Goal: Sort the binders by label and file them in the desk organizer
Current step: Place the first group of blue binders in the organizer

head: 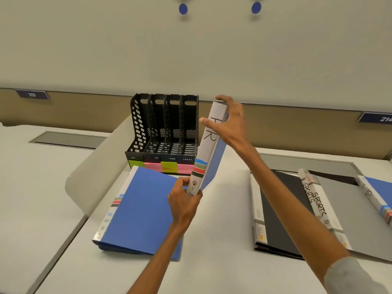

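Note:
A blue binder with "HR" on its white spine [209, 149] stands upright, tilted slightly, just right of the black desk organizer [163, 132]. My left hand [184, 200] grips the binder's bottom end. My right hand [228, 117] holds its top end, fingers curled over the top edge and thumb stretched toward the spine. The organizer has several empty slots and green and pink sticky notes [167, 167] along its front. A stack of blue binders [140, 211] lies flat in front of it.
At the right lie a black binder [280, 211], grey binders with "SPORTS" spines [316, 200] and another blue binder [379, 187]. A curved grey divider [99, 166] rises left of the organizer. The partition wall stands behind.

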A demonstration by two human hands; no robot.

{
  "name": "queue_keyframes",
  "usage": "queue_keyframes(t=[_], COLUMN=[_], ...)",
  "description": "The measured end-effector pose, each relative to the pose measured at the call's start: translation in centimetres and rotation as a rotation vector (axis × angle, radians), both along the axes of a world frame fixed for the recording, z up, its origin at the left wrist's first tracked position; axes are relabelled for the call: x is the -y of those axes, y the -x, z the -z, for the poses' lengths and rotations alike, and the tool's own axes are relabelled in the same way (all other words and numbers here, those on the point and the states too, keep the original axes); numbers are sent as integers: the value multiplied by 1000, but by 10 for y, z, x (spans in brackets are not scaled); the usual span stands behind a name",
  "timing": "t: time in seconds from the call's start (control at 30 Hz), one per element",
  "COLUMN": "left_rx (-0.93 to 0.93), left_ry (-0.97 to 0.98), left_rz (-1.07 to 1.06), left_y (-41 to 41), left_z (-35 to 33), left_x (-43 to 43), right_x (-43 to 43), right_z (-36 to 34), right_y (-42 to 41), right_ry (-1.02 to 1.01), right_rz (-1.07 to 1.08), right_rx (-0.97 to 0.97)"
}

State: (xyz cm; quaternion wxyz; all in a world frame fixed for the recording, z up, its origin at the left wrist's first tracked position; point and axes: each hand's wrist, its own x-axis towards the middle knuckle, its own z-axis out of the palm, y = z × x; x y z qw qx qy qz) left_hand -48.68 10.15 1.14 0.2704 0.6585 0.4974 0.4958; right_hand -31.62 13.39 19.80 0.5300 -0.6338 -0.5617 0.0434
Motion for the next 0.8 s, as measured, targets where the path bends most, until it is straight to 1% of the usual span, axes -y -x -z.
queue_keyframes(t=[0.07, 0.1, 0.2, 0.23, 0.27, 0.43, 0.6, 0.8], left_rx=[11, 14, 4, -2, -7, 6, 44, 99], left_ry=[-2, -4, -12, -16, -22, -49, -53, -96], left_rz=[-41, -58, -106, -123, -139, -182, -233, -320], left_y=[3, 5, 18, 23, 27, 30, 37, 56], left_z=[-1, -1, -1, -2, -2, -2, -3, -14], left_x=[1, 2, 1, 1, 0, 1, -4, -31], right_x=[-5, -7, -15, -16, -17, -22, -25, -45], right_z=[-5, -7, -16, -19, -22, -36, -55, -79], right_y=[10, 14, 19, 19, 19, 34, 62, 84], right_ry=[-30, -29, 62, 101, 126, 125, 153, 120], right_rz=[-12, -41, -214, -250, -262, -305, -432, -486], right_rx=[17, -7, -228, -284, -293, -129, -166, -148])
